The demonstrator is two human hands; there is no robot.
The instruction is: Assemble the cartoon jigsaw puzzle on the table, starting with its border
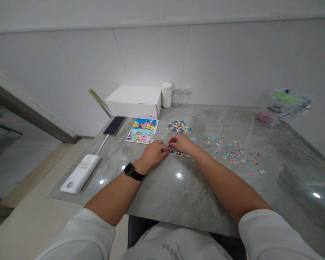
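A grey table against a pale panelled wall.
The marbled table (168,195) meets the wall (219,65) along its far edge; thin seams divide the wall's panels, with a long horizontal line above them. Small bright reflections (178,175) of light dot the glossy top. Beyond the left edge lies a beige floor (40,213), bordered by a dark frame (29,108). A black chair (141,227) shows under the near edge.

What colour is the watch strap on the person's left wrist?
The watch strap is black; it shows best in the head view.
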